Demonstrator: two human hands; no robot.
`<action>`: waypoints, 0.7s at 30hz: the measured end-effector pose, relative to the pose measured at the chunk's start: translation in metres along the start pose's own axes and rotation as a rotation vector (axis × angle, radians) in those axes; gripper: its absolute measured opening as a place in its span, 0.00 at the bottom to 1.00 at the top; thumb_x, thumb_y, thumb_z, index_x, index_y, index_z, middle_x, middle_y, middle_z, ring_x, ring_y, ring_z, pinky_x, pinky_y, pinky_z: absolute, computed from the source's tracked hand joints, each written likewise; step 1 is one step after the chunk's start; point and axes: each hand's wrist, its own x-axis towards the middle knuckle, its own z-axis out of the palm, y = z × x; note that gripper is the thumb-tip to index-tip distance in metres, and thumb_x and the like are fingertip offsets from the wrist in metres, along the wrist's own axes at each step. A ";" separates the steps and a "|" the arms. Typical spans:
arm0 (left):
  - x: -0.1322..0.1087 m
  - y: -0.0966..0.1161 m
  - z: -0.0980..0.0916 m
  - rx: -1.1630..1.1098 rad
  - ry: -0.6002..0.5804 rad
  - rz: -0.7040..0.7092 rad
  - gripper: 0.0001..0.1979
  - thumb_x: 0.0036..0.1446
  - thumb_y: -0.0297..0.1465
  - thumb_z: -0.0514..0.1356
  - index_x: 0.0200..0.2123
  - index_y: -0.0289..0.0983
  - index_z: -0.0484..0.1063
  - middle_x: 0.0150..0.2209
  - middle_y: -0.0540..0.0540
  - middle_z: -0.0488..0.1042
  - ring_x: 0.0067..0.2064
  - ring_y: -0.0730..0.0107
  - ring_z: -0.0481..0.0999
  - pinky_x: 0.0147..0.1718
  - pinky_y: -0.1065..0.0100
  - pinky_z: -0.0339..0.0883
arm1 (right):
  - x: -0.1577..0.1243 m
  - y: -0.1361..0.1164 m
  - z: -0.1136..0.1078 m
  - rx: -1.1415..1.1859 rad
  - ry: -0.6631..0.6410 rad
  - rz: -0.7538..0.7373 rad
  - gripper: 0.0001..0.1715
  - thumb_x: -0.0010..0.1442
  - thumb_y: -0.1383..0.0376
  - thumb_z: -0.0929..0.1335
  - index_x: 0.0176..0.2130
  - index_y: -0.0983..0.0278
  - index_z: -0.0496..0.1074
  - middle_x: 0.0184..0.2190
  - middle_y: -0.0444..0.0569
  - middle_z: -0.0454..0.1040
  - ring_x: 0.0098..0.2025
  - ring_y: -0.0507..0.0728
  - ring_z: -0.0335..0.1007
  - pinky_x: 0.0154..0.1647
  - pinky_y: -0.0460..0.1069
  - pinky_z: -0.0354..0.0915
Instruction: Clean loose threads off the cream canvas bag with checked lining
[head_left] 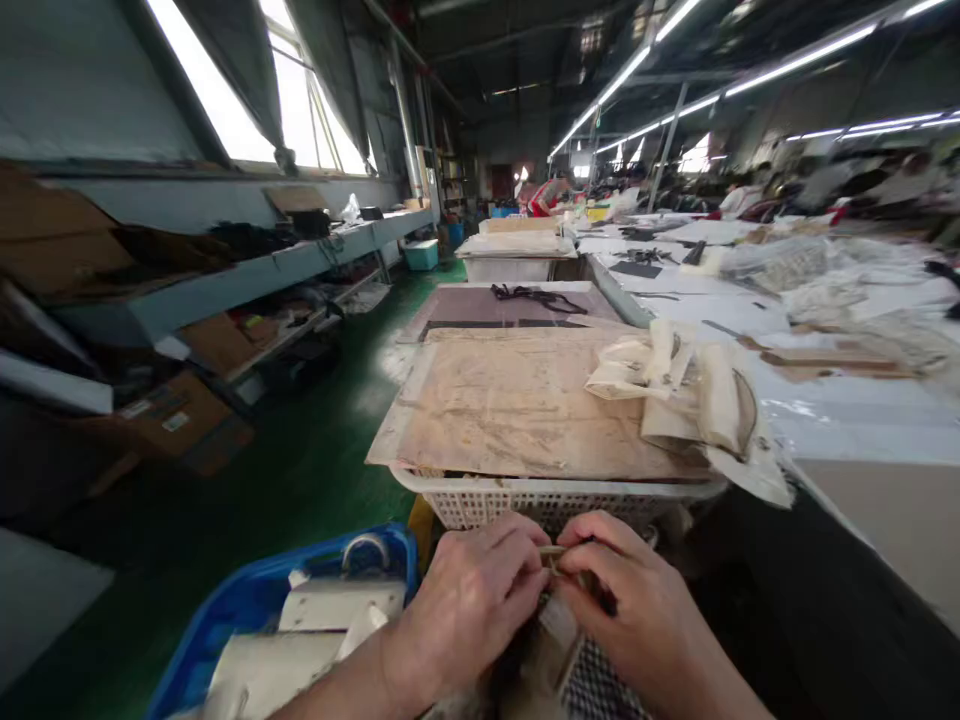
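My left hand [484, 595] and my right hand [634, 590] meet low in the middle of the head view. The fingers of both are closed in a pinch on a thin cream strip [553, 551], which runs between the fingertips. Most of the strip is hidden by the fingers, and what it joins to is unclear. Below the hands is a blurred pale piece [551, 640] above dark checked cloth [596, 685]. Beside my left forearm stands a blue basket [217, 590] with cream bag-like pieces [341, 605], one with a curved handle.
Ahead, a white plastic basket [480, 500] carries a worn tan board [517, 400]. Cream pieces in clear plastic [675, 390] lie on its right side. A long white worktable [750, 310] runs along the right. Shelving [225, 280] lines the left wall beside a green floor [322, 440]. A person in red [547, 195] is far back.
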 end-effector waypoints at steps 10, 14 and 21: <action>0.006 -0.004 -0.003 0.154 -0.044 -0.030 0.08 0.61 0.23 0.55 0.29 0.35 0.63 0.32 0.50 0.72 0.32 0.71 0.73 0.29 0.70 0.63 | -0.005 0.012 0.011 -0.111 0.168 -0.147 0.06 0.61 0.72 0.66 0.35 0.61 0.70 0.41 0.45 0.74 0.40 0.49 0.73 0.38 0.42 0.69; 0.009 -0.005 -0.003 0.220 -0.068 -0.025 0.07 0.62 0.23 0.55 0.30 0.35 0.63 0.31 0.51 0.71 0.31 0.71 0.72 0.29 0.69 0.61 | -0.004 0.014 0.012 -0.129 0.186 -0.154 0.06 0.61 0.72 0.66 0.36 0.61 0.70 0.40 0.45 0.75 0.40 0.50 0.74 0.41 0.43 0.70; 0.010 -0.004 -0.001 0.306 -0.055 0.030 0.07 0.64 0.24 0.52 0.32 0.35 0.65 0.31 0.51 0.72 0.31 0.71 0.73 0.27 0.68 0.62 | -0.005 0.017 0.015 -0.133 0.205 -0.170 0.07 0.61 0.73 0.66 0.37 0.61 0.69 0.39 0.45 0.75 0.40 0.50 0.74 0.41 0.43 0.71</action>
